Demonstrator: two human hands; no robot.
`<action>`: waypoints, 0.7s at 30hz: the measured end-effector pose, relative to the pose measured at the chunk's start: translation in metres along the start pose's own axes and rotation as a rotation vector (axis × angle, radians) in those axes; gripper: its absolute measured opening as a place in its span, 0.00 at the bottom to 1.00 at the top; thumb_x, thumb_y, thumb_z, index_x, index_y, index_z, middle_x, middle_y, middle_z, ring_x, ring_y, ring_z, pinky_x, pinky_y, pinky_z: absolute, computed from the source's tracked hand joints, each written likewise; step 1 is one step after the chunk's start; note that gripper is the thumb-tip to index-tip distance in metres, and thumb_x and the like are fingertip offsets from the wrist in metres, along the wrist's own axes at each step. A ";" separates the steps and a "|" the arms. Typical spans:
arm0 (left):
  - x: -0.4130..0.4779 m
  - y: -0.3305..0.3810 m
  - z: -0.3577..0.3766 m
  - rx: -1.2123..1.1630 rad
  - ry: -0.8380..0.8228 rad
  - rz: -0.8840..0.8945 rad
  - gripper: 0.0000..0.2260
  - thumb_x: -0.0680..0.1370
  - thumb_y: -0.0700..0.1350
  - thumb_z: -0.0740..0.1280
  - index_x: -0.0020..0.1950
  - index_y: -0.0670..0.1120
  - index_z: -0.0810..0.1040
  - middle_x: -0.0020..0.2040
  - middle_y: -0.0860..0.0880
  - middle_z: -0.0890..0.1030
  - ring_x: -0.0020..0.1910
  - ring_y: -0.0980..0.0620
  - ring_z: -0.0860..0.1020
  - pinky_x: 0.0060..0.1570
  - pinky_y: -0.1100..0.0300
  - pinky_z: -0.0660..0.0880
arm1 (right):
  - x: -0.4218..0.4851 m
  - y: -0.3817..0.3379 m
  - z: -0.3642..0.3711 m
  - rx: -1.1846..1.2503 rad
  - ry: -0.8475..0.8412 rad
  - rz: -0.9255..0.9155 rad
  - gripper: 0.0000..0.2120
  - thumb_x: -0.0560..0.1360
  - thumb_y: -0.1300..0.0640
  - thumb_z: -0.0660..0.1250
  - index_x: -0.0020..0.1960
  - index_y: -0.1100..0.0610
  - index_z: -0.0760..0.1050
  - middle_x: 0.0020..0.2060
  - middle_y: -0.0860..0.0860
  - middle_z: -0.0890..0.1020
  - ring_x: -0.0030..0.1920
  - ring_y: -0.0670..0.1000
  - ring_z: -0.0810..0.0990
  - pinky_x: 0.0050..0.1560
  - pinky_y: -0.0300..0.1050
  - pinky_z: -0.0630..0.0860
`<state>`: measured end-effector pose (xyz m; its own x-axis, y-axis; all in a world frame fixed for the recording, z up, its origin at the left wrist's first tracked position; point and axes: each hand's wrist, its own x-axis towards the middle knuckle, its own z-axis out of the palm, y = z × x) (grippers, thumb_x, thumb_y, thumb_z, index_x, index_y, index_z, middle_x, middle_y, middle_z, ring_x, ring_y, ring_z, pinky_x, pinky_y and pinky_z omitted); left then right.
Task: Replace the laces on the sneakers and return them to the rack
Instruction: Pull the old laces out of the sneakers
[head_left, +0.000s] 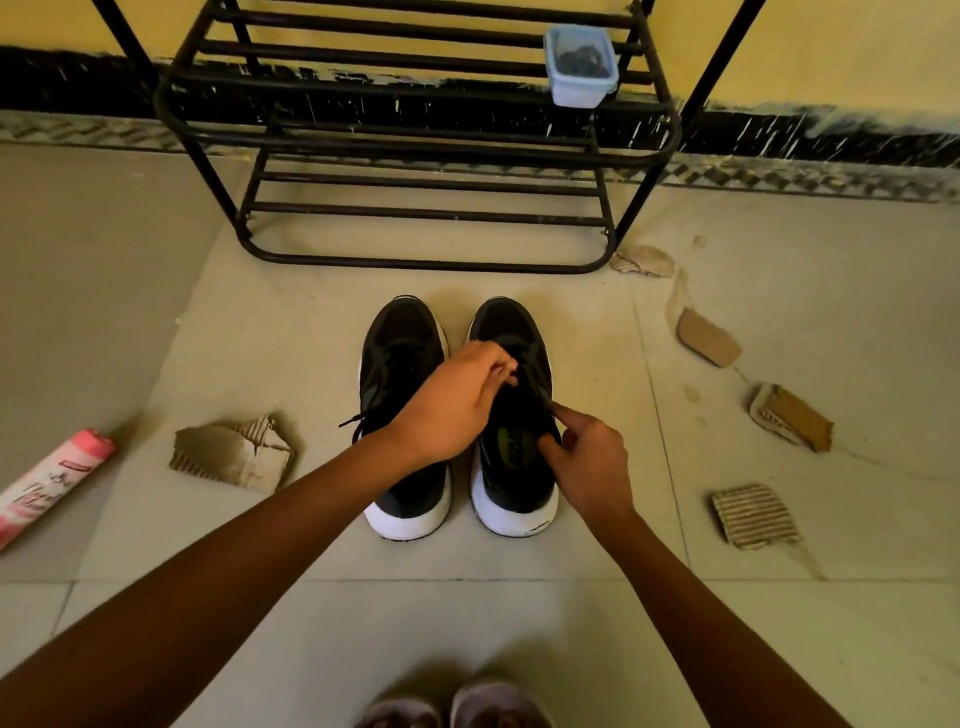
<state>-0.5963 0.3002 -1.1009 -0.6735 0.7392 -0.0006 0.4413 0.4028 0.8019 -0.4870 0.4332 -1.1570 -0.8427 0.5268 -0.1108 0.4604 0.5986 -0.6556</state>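
Squarely in front of the black metal rack (415, 156), a pair of black, white-soled sneakers is set side by side on the tiled floor (156, 312), toes pointed toward the rack. Both hands are seen over the right sneaker (514, 493), the one nearer the rack's right leg. The left hand (452, 405) is reached across the left sneaker (400, 353), its fingers (501, 366) curled and pinched on a dark lace (537, 384) above the tongue. The right hand (589, 465) is held at the shoe's outer edge, thumb and forefinger pressed together on the same lace, the other fingers folded in. A loose lace end (350, 422) is trailed from the left sneaker, on the side away from the rack's middle. A pale blue plastic container (581, 67) with something dark inside is kept on a rack shelf at its right end. Torn cardboard scraps (234, 457) are scattered on the floor in front of the rack to both sides, and a pink can (52, 480) is left lying far out from its left leg.
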 end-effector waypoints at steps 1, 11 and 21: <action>-0.001 0.005 -0.001 -0.211 0.005 -0.035 0.09 0.82 0.39 0.54 0.53 0.40 0.73 0.54 0.45 0.78 0.54 0.54 0.77 0.57 0.66 0.71 | 0.000 -0.001 0.000 -0.003 -0.002 0.000 0.20 0.74 0.60 0.65 0.65 0.50 0.75 0.25 0.49 0.71 0.28 0.48 0.70 0.35 0.41 0.70; 0.005 -0.002 -0.032 -0.237 0.068 -0.263 0.11 0.82 0.48 0.54 0.47 0.49 0.75 0.31 0.50 0.75 0.23 0.60 0.71 0.28 0.66 0.69 | -0.001 -0.003 -0.005 -0.016 -0.031 -0.016 0.20 0.73 0.61 0.65 0.64 0.50 0.76 0.21 0.46 0.67 0.24 0.45 0.68 0.30 0.36 0.67; 0.004 -0.012 0.004 0.527 -0.057 0.045 0.16 0.78 0.51 0.63 0.65 0.51 0.75 0.59 0.50 0.77 0.57 0.50 0.75 0.55 0.56 0.73 | 0.002 -0.010 -0.008 -0.046 0.116 -0.132 0.17 0.71 0.53 0.73 0.59 0.52 0.78 0.44 0.47 0.73 0.37 0.44 0.72 0.34 0.26 0.63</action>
<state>-0.6019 0.3006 -1.1125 -0.6204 0.7841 -0.0173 0.7169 0.5759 0.3929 -0.4913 0.4333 -1.1452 -0.8598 0.5067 0.0628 0.3628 0.6928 -0.6232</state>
